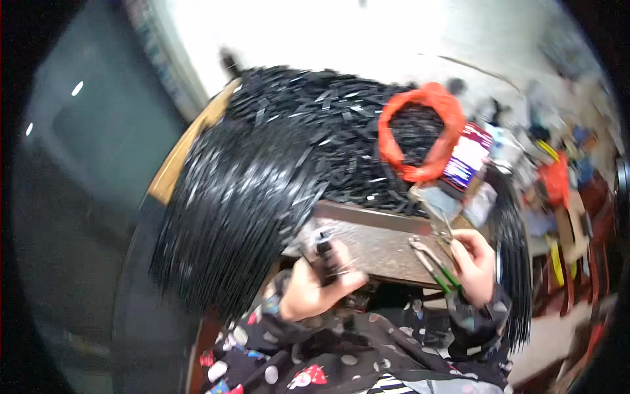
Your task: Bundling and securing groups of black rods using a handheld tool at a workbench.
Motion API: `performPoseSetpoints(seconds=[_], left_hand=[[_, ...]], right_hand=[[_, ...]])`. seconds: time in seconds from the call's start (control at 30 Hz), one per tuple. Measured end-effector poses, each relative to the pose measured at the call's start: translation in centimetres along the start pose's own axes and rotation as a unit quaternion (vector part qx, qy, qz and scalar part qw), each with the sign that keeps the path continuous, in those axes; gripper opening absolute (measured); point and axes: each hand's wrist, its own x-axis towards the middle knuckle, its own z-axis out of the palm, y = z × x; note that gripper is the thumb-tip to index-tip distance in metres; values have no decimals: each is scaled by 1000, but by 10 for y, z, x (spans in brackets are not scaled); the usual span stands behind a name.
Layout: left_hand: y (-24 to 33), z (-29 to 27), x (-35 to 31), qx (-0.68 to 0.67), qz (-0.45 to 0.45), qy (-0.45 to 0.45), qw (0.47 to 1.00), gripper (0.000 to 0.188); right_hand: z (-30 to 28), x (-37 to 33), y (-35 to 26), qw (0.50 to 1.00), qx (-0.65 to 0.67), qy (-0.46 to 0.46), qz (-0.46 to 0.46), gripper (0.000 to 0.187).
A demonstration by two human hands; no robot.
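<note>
My left hand (314, 289) is closed around a small bunch of short black pieces (326, 253), held above the near edge of the table. Thin light ends poke out by its fingers; blur hides the details. On the right, my right hand (474, 266) grips what looks like a pair of scissors (441, 226), its metal blades pointing away from me. Just beside that hand lie green-handled pliers (430, 264). A wide sheaf of long black strands (230, 210) hangs over the table's near left side, left of my left hand.
Short black pieces (354, 144) are heaped across the table (380, 246). A red plastic bag (430, 172) holds more small dark pieces. Near it rests a phone with a lit screen (467, 157). More long black strands (515, 262) hang at the right. Clutter fills the far right.
</note>
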Motion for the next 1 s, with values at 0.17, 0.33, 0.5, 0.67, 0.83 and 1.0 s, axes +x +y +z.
performPoseSetpoints(seconds=[0.17, 0.33, 0.5, 0.67, 0.83, 1.0], left_hand=[[-4, -24, -18, -67, -13, 24, 997, 13], [-16, -10, -11, -7, -24, 32, 999, 15], [-39, -24, -17, 28, -29, -7, 999, 21], [-30, -18, -9, -9, -64, -11, 998, 20], [-32, -18, -4, -23, -33, 4, 999, 16], [-36, 2, 5, 34, -48, 46, 997, 8]], right_hand=[[-27, 36, 49, 963, 100, 215, 126, 21], [-76, 82, 92, 935, -56, 342, 71, 27], [-56, 128, 113, 843, -333, 421, -40, 26], [-44, 126, 122, 839, -440, 312, 72, 22], [-41, 95, 81, 850, -373, 303, -213, 16], [20, 22, 37, 912, -227, 13, -340, 21]])
